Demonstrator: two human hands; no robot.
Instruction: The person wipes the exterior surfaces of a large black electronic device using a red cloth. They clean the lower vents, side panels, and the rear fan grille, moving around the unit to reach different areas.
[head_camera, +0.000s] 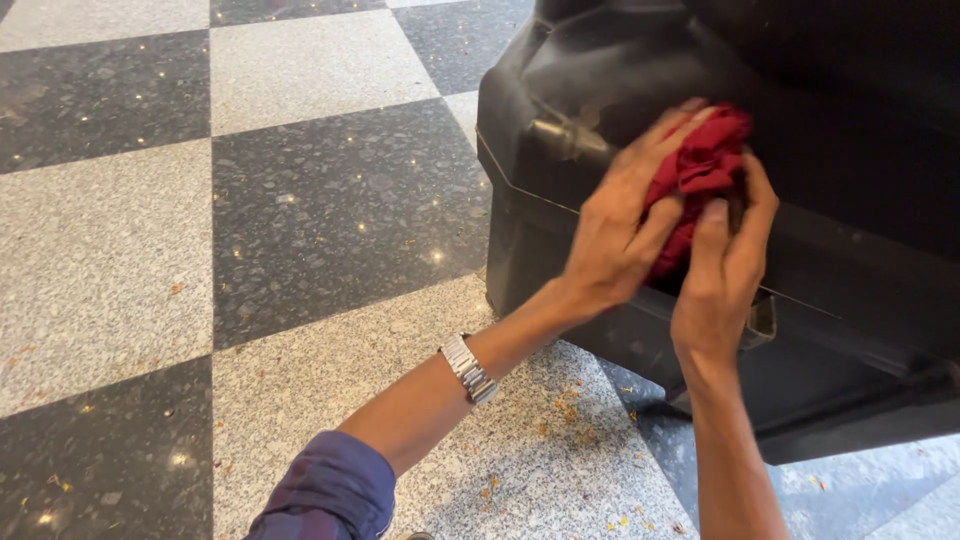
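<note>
A bunched red cloth (704, 162) is pressed against the side of a large black plastic case (820, 130). My left hand (625, 215) grips the cloth from the left, fingers spread over it. My right hand (725, 270) holds it from below, thumb and fingers wrapped around its lower part. A silver metal watch (468, 368) sits on my left wrist, and a dark blue plaid sleeve (325, 495) is pushed up on that forearm. A metal fitting (565, 135) on the case sits just left of my left hand.
The floor is a checkerboard of dark (340, 210) and light speckled stone tiles (110, 260). Small orange and yellow scraps (570, 405) lie scattered on the tiles near the case's lower edge. The case fills the upper right.
</note>
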